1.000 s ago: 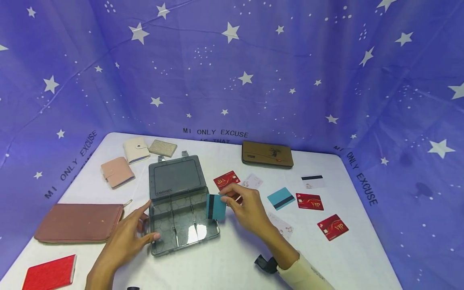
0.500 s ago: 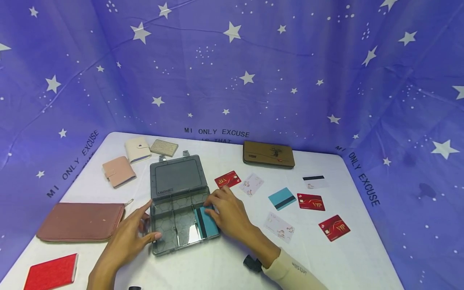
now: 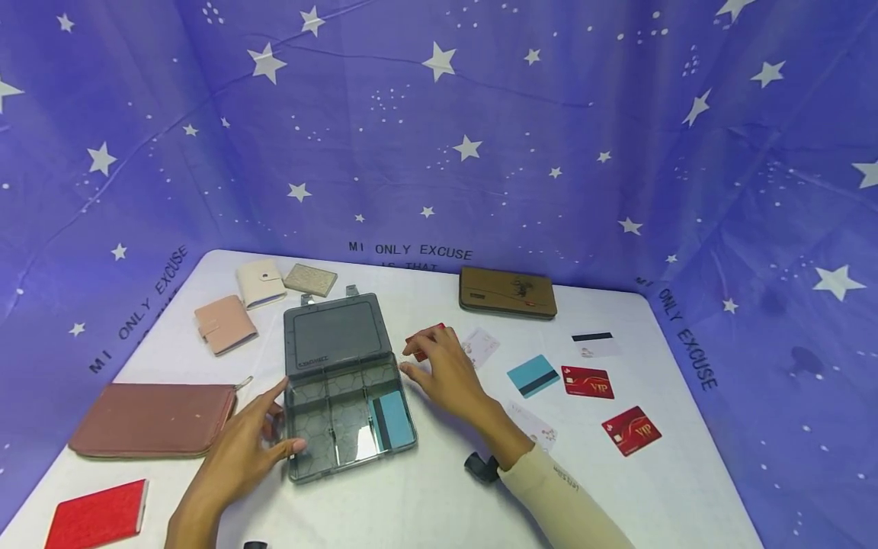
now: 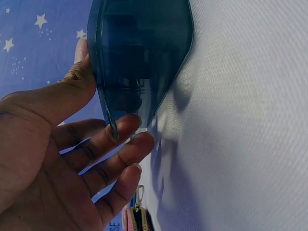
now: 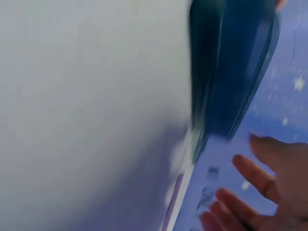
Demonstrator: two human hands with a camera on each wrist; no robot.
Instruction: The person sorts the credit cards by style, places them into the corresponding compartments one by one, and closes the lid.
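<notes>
A grey see-through compartment box [image 3: 310, 431] lies on the white table with its lid [image 3: 336, 332] raised backward. My left hand [image 3: 236, 450] holds the left side of the box, thumb on the front part of the rim and fingers toward the hinge. In the left wrist view, thumb and fingertips touch the box wall [image 4: 142, 48]. A teal card [image 3: 393, 419] with a black stripe lies in the front right compartment. Just off the box's right edge, my right hand [image 3: 449, 377] has relaxed fingers and holds nothing. It partly covers a red VIP card [image 3: 437, 328].
Right of the box lie another teal card [image 3: 533, 376], red cards [image 3: 588, 382] and pale cards [image 3: 483, 347]. A brown wallet [image 3: 507, 293] sits at the back. On the left are a reddish-brown wallet [image 3: 154, 421], a pink wallet [image 3: 225, 324], a cream wallet [image 3: 261, 282] and a red booklet [image 3: 96, 517].
My right hand lowered the teal card into the front right compartment, let go, and moved back and right, off the box. The left hand has stayed at the box's left side.
</notes>
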